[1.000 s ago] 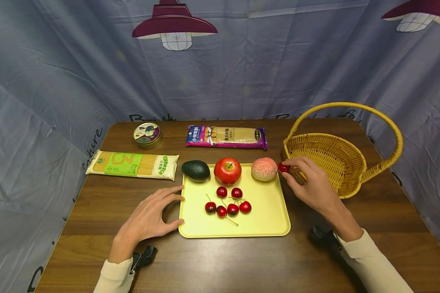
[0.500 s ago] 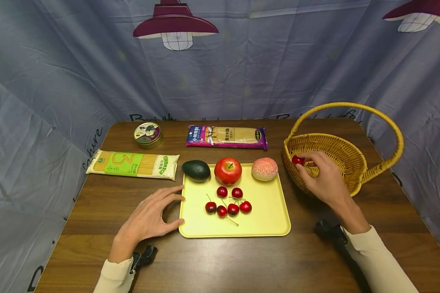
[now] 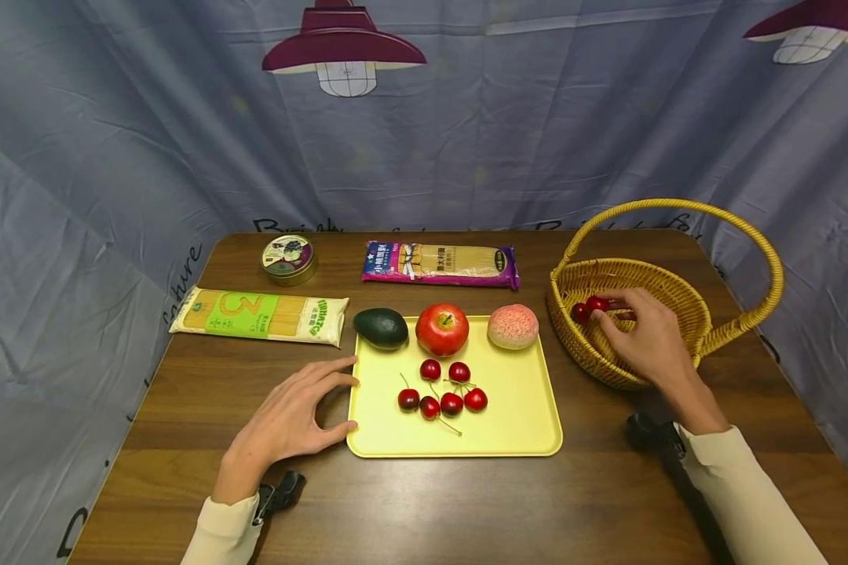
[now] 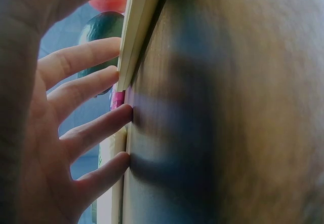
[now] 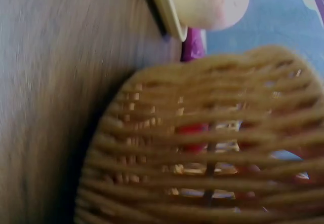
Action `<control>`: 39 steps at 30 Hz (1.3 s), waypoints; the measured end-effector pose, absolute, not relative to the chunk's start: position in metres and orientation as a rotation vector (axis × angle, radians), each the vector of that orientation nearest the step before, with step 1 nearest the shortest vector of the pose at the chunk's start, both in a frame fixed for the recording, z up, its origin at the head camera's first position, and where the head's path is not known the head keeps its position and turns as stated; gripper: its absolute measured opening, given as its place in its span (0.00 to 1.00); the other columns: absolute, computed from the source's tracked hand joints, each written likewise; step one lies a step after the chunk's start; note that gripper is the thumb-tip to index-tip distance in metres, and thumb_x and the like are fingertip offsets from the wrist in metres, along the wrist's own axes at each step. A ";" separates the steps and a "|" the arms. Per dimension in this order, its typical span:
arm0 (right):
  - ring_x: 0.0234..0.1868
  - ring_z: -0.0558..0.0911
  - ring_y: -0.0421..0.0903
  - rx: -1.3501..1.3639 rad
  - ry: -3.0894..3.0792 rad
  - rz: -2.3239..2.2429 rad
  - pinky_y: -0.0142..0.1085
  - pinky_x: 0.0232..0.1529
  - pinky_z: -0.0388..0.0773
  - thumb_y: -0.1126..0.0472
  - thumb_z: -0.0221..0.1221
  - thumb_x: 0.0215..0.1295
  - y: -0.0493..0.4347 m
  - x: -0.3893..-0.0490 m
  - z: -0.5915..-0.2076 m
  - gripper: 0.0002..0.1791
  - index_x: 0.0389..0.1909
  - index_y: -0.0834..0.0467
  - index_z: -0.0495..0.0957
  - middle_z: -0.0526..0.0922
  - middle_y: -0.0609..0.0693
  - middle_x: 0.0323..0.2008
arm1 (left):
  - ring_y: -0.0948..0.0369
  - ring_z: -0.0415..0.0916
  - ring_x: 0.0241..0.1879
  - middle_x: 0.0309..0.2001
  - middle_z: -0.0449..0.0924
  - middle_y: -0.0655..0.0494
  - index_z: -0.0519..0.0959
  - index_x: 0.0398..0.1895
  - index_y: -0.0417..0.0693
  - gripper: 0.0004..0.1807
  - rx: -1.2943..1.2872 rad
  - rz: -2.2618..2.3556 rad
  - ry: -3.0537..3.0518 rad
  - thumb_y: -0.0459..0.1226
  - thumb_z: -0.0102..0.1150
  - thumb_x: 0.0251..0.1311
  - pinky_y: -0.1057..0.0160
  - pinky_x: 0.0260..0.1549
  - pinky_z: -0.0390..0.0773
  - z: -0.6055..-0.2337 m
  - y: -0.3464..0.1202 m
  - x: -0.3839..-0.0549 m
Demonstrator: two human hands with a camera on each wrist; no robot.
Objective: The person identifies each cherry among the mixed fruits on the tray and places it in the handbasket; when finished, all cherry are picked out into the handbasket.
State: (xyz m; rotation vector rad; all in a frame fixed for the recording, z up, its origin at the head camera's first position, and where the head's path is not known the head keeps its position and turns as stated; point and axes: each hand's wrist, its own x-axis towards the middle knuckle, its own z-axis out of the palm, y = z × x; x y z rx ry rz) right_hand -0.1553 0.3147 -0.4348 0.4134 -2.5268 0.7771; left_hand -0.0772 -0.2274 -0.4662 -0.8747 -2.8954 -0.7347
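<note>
In the head view my right hand [image 3: 643, 333] is inside the yellow wicker basket [image 3: 685, 314], thumb and forefinger pinching a dark red cherry [image 3: 597, 303]. A second cherry [image 3: 580, 313] shows just left of the fingertips. In the right wrist view the woven basket wall [image 5: 202, 158] hides most of that hand, and red shows through its gaps. My left hand [image 3: 283, 420] rests with fingers spread and its fingertips at the left rim of the cream tray [image 3: 516, 424]. Several cherries [image 3: 451, 404], an avocado [image 3: 381, 329], a red apple [image 3: 442, 329] and a peach [image 3: 513, 326] are on the tray.
A spaghetti pack [image 3: 257, 315] lies left of the tray, and a purple-edged noodle pack [image 3: 441, 264] behind it. A round tin [image 3: 289, 259] stands at the back left. The basket's tall handle [image 3: 678, 204] arches over it. Patterned curtain [image 3: 466, 118] backs the wooden table.
My right hand has moved right from the tray's side, over the basket's rim and into the basket, carrying a cherry. A second cherry has come into sight there. The left hand has stayed put.
</note>
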 end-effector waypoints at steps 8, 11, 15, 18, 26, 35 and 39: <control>0.44 0.85 0.64 0.430 -2.639 0.647 0.57 0.42 0.81 0.68 0.71 0.65 0.328 -0.176 -0.439 0.16 0.53 0.66 0.85 0.86 0.66 0.46 | 0.53 0.72 0.73 0.79 0.70 0.60 0.85 0.62 0.58 0.29 -0.873 -0.721 -2.887 0.54 0.77 0.58 0.38 0.66 0.77 -0.468 -0.228 -0.076; 0.46 0.84 0.67 0.450 -2.664 0.636 0.63 0.44 0.79 0.68 0.70 0.66 0.332 -0.182 -0.441 0.15 0.52 0.68 0.84 0.86 0.69 0.46 | 0.53 0.72 0.73 0.79 0.69 0.60 0.85 0.62 0.58 0.29 -0.872 -0.724 -2.885 0.55 0.77 0.58 0.39 0.65 0.78 -0.468 -0.228 -0.075; 0.48 0.83 0.70 0.462 -2.687 0.634 0.65 0.46 0.79 0.69 0.69 0.67 0.336 -0.186 -0.442 0.15 0.52 0.69 0.84 0.85 0.71 0.47 | 0.53 0.72 0.73 0.79 0.69 0.61 0.84 0.62 0.58 0.30 -0.875 -0.727 -2.885 0.55 0.77 0.58 0.39 0.66 0.77 -0.468 -0.228 -0.076; 0.46 0.84 0.69 0.460 -2.717 0.631 0.65 0.44 0.80 0.69 0.69 0.67 0.338 -0.187 -0.443 0.15 0.53 0.69 0.83 0.85 0.71 0.47 | 0.53 0.72 0.73 0.79 0.70 0.61 0.84 0.62 0.58 0.30 -0.879 -0.727 -2.887 0.55 0.77 0.58 0.38 0.69 0.75 -0.468 -0.228 -0.076; 0.43 0.86 0.66 0.510 -2.781 0.634 0.63 0.41 0.83 0.71 0.70 0.65 0.342 -0.191 -0.444 0.16 0.52 0.69 0.83 0.85 0.70 0.46 | 0.53 0.72 0.73 0.79 0.70 0.60 0.84 0.62 0.58 0.30 -0.880 -0.727 -2.889 0.54 0.77 0.57 0.39 0.68 0.75 -0.467 -0.228 -0.077; 0.43 0.87 0.66 0.525 -2.781 0.627 0.64 0.42 0.83 0.71 0.71 0.64 0.342 -0.193 -0.446 0.17 0.54 0.70 0.82 0.85 0.71 0.47 | 0.53 0.72 0.73 0.79 0.69 0.61 0.84 0.62 0.58 0.30 -0.882 -0.721 -2.882 0.55 0.77 0.58 0.38 0.66 0.77 -0.467 -0.228 -0.078; 0.43 0.87 0.66 0.513 -2.796 0.616 0.63 0.42 0.83 0.70 0.71 0.64 0.342 -0.193 -0.445 0.19 0.54 0.70 0.82 0.84 0.71 0.46 | 0.52 0.72 0.73 0.79 0.69 0.61 0.84 0.62 0.58 0.30 -0.878 -0.724 -2.883 0.55 0.77 0.57 0.38 0.66 0.76 -0.467 -0.228 -0.078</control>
